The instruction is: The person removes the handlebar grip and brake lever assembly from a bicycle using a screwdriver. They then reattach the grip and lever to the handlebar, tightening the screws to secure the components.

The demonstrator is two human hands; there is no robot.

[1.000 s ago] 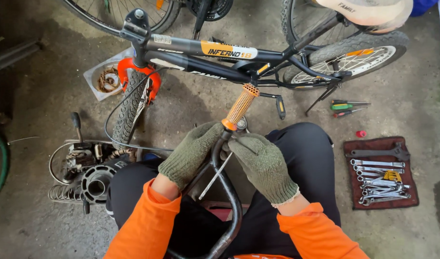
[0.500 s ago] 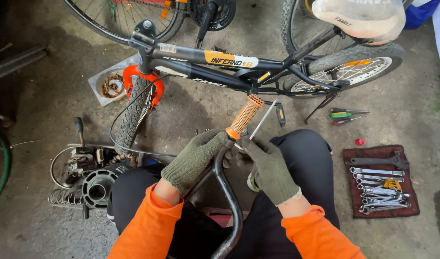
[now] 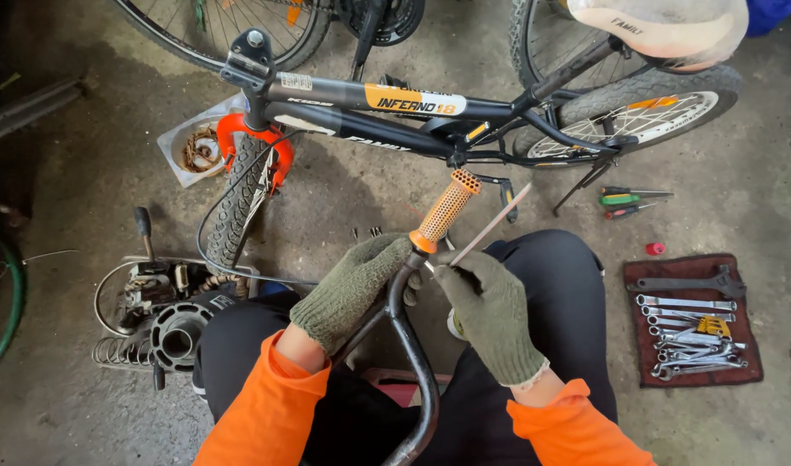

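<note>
Handlebar [image 3: 408, 345], a black curved tube at centre frame, rises from your lap toward the upper right, its orange grip [image 3: 447, 210] pointing at the bicycle frame [image 3: 370, 108]. Your left hand [image 3: 352, 289] is clamped on the tube just below the grip; your right hand [image 3: 490, 311] pinches a thin metal rod [image 3: 490, 226] beside the grip's collar, equally near. Wrenches [image 3: 693, 324] lie well apart at right.

The bicycle's [image 3: 395, 108] wheels and saddle run off the top edge, the black handlebar [image 3: 413, 362] leaves the bottom edge between the knees, and the thin rod's [image 3: 490, 226] lower end hides inside the gloved right hand [image 3: 490, 315].
</note>
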